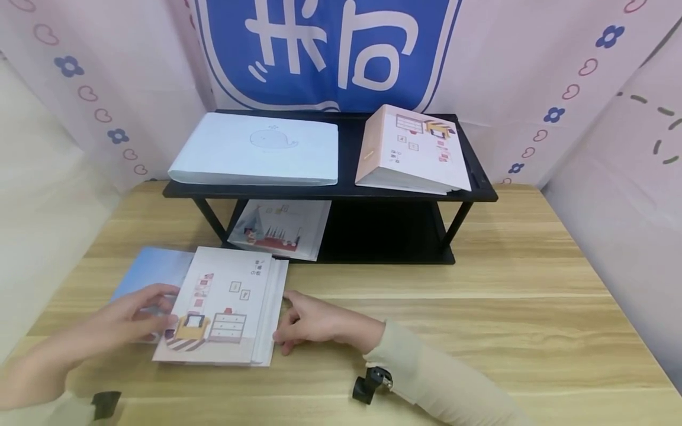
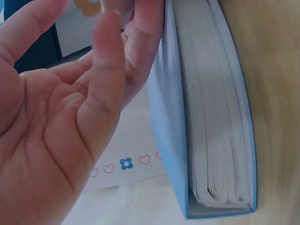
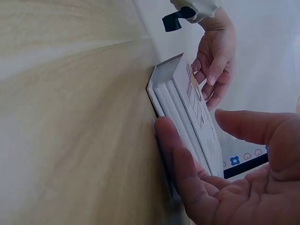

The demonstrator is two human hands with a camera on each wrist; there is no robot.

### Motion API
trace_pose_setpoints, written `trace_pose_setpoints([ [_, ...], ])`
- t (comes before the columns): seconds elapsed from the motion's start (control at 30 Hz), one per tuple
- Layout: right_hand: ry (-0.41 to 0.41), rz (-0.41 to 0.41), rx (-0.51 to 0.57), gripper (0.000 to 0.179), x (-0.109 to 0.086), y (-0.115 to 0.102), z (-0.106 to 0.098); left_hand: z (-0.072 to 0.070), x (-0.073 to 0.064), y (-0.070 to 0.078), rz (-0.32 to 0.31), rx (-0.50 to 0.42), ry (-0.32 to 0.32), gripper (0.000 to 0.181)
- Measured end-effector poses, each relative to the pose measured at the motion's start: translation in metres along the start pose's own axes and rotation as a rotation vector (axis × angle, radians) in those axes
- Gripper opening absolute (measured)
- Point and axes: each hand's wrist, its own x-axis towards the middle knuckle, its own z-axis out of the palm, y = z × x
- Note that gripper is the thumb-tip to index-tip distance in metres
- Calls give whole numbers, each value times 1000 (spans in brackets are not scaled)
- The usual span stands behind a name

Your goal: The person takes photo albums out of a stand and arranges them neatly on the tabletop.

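A white photo album with a bedroom drawing on its cover lies on the table, its page edges to the right. My left hand is at its left edge, thumb and fingers spread apart. Beside that hand lies a blue album, partly hidden by the white one; its thick page block shows in the left wrist view. At the opposite edge is my right hand. In the right wrist view its fingers touch the page side while the thumb stands off the cover.
A black two-tier rack stands at the back. On its top are a pale blue album with a whale drawing and another white album. Its lower shelf bears an illustrated album at the left. A printed cloth hangs behind.
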Motion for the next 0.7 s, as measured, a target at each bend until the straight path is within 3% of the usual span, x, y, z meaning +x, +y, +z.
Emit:
trace_pose_setpoints([
  [0.2,-13,-55,-68,79,-2,0,-9,0,4,11,-1,63,100,57],
  [0.4,26,-127,-159,51,-6,-5,-21,1,9,26,20,117,254,63],
  [0.6,90,-219,-162,37,-11,-7,-33,1,17,45,29,142,306,65],
  [0.7,127,-266,-171,34,-13,-8,-40,2,20,53,75,148,343,63],
])
